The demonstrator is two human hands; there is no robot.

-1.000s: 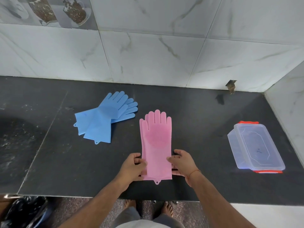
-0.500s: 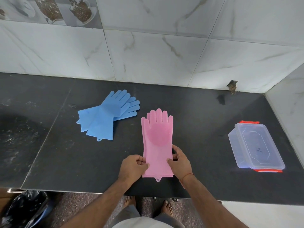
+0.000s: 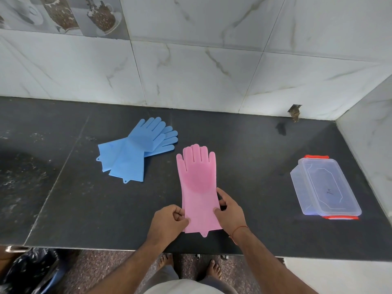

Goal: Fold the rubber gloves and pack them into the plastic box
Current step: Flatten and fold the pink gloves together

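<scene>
A pink rubber glove (image 3: pixel 198 183) lies flat on the black counter (image 3: pixel 250 166), fingers pointing to the wall. My left hand (image 3: pixel 168 221) pinches the cuff's left edge. My right hand (image 3: pixel 230 211) grips the cuff's right edge, thumb on top. Two blue rubber gloves (image 3: pixel 133 151) lie overlapped to the left, apart from my hands. The clear plastic box (image 3: pixel 324 187), with its lid on and red clips at both ends, stands at the right.
A tiled wall runs behind the counter and along its right side. The counter's front edge (image 3: pixel 127 248) is just under my wrists. A black bag (image 3: pixel 27 270) sits on the floor at the lower left.
Both hands have shifted slightly along the pink glove's cuff edges, the right hand moving farther up the side. The glove stays flat in place.
</scene>
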